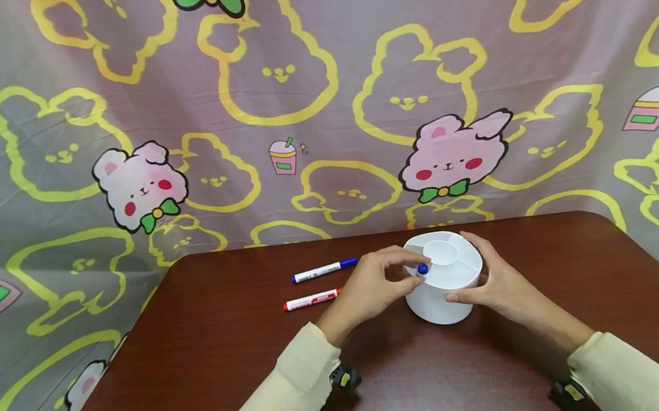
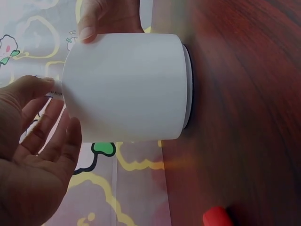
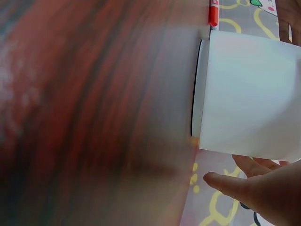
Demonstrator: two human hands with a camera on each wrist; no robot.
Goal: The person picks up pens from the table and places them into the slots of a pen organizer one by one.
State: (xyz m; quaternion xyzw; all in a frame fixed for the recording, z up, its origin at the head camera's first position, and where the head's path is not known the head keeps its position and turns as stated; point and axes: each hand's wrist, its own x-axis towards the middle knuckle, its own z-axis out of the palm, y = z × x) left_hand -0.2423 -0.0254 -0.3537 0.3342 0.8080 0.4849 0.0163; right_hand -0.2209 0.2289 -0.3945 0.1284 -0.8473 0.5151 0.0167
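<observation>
A round white desk organizer [image 1: 441, 304] with a divided top and a central round cup stands on the table. My left hand [image 1: 375, 284] pinches a marker [image 1: 423, 268] by its upper end between thumb and fingers, above a front-left compartment. Only the marker's blue end and a bit of its white, printed barrel [image 2: 55, 92] show; the rest is hidden by the organizer's wall. My right hand [image 1: 500, 281] holds the organizer's right side, thumb at the front and fingers round the back. The right thumb [image 3: 221, 183] also shows below the organizer's wall in the right wrist view.
Left of the organizer lie a white marker with a blue cap [image 1: 319, 271] and a white marker with a red cap [image 1: 311, 300], the red one partly behind my left hand. A patterned curtain [image 1: 322, 133] hangs behind the dark wooden table [image 1: 213, 362].
</observation>
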